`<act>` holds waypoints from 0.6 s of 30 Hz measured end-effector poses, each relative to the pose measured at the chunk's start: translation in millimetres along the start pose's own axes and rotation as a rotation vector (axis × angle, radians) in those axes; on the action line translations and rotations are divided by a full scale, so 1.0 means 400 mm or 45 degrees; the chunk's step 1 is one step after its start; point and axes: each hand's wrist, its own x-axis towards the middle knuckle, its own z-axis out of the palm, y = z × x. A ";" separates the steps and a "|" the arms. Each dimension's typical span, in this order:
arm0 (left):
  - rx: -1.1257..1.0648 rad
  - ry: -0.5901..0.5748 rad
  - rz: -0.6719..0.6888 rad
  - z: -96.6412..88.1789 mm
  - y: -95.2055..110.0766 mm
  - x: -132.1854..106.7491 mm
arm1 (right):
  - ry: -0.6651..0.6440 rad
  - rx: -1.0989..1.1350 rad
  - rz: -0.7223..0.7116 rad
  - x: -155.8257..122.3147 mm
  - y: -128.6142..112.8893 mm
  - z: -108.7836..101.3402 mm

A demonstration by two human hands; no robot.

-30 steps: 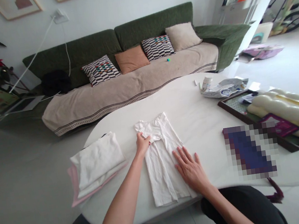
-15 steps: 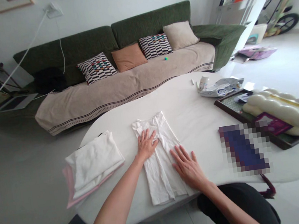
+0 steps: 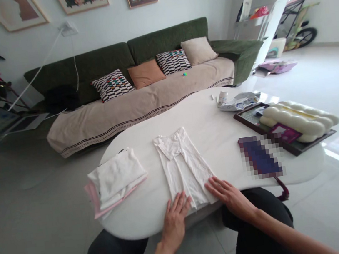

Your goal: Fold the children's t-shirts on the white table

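Note:
A white garment (image 3: 184, 167) lies folded lengthwise into a narrow strip on the white oval table (image 3: 220, 132), its collar end pointing away from me. My left hand (image 3: 176, 218) rests flat with fingers spread on the near left corner of the strip, at the table's front edge. At the near right corner my right hand (image 3: 229, 194) lies flat too, fingers stretched out. Neither hand holds anything. A folded stack of white and pink cloth (image 3: 115, 180) sits to the left of the garment.
A dark tray (image 3: 298, 148) with a cream bubbly cushion (image 3: 297, 119) stands at the table's right end. A blurred dark blue item (image 3: 260, 158) lies near the right edge, crumpled packaging (image 3: 237, 101) at the far side. A green sofa (image 3: 149, 75) with several cushions stands behind.
Both hands slid back toward me along the garment, from its upper and middle part to its near end. The left hand, pinching the collar a second ago, opened flat.

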 end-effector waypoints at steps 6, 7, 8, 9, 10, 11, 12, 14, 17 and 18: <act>-0.042 0.100 0.100 0.022 -0.002 -0.068 | 0.004 0.153 -0.075 -0.051 -0.075 -0.046; -0.066 0.102 0.137 0.015 -0.004 -0.092 | -0.029 0.234 -0.101 -0.064 -0.088 -0.062; -0.104 0.087 0.187 0.001 -0.006 -0.116 | -0.075 0.327 -0.123 -0.075 -0.100 -0.081; -0.160 0.057 0.241 -0.021 -0.008 -0.137 | -0.130 0.425 -0.130 -0.082 -0.109 -0.103; -0.234 0.013 0.287 -0.052 -0.009 -0.153 | -0.187 0.520 -0.121 -0.084 -0.113 -0.130; -0.319 -0.041 0.312 -0.092 -0.011 -0.161 | -0.235 0.608 -0.094 -0.079 -0.112 -0.159; -0.409 -0.094 0.313 -0.138 -0.014 -0.159 | -0.267 0.683 -0.047 -0.067 -0.105 -0.190; -0.582 -0.167 0.220 -0.238 -0.028 -0.114 | -0.252 0.800 0.076 -0.014 -0.069 -0.244; -0.840 -0.129 0.039 -0.340 -0.085 0.049 | -0.073 0.905 0.266 0.124 0.023 -0.268; -0.937 -0.085 -0.021 -0.349 -0.112 0.118 | 0.004 0.915 0.350 0.177 0.056 -0.256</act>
